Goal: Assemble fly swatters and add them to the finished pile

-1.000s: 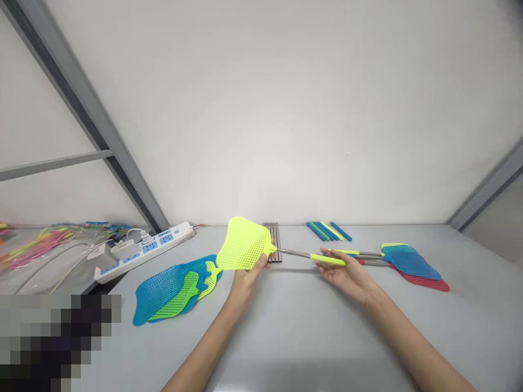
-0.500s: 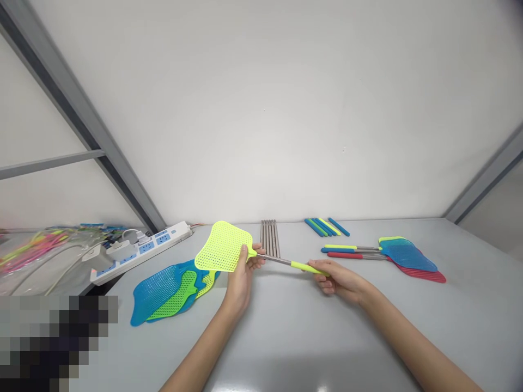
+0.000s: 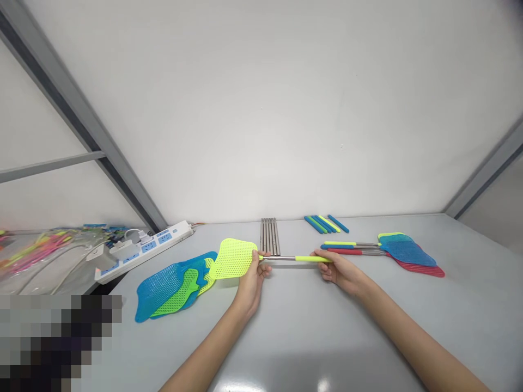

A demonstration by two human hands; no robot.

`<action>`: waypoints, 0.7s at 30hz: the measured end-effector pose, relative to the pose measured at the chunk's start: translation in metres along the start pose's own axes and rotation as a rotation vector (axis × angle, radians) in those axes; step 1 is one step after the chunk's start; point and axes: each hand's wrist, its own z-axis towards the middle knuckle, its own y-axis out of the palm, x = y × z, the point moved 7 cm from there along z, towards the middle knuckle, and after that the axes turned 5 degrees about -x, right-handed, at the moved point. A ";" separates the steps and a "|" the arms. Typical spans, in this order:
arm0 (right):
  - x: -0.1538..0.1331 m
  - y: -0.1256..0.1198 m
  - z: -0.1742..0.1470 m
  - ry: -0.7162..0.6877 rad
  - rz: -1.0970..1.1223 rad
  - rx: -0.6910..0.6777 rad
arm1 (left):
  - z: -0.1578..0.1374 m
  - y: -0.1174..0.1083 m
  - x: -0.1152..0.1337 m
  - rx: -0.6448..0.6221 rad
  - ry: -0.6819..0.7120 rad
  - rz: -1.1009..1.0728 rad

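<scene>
A yellow fly swatter (image 3: 236, 258) is held level above the table between my two hands. My left hand (image 3: 254, 275) pinches its neck, where the mesh head meets the metal rod. My right hand (image 3: 337, 268) grips the far end of the yellow handle sleeve, thumb on top. Behind the swatter lies a row of bare metal rods (image 3: 269, 237). Left of my left hand, loose mesh heads (image 3: 159, 288) in blue, green and yellow overlap in a pile. Beyond my right hand, assembled swatters (image 3: 411, 255) with blue, yellow and red parts are stacked, handles pointing left.
Several loose handle sleeves (image 3: 322, 224) in blue, green and yellow lie by the back wall. A white power strip (image 3: 149, 247) with plugs and cables runs along the left edge. Plastic bags with colourful pieces (image 3: 44, 250) are at far left. Grey frame posts (image 3: 110, 169) flank the wall.
The swatter has swung from a slant to nearly level, its head dropping and shifting right. Both hands keep their hold, the left having moved slightly right.
</scene>
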 end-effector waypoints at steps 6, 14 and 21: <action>0.002 0.007 -0.003 0.026 -0.021 -0.034 | 0.001 -0.002 -0.003 0.027 0.016 -0.045; 0.012 0.033 -0.012 0.208 -0.169 -0.296 | 0.002 -0.003 0.009 0.050 0.090 -0.062; 0.019 0.055 -0.022 0.272 -0.210 -0.411 | -0.001 0.002 0.019 0.065 0.152 -0.039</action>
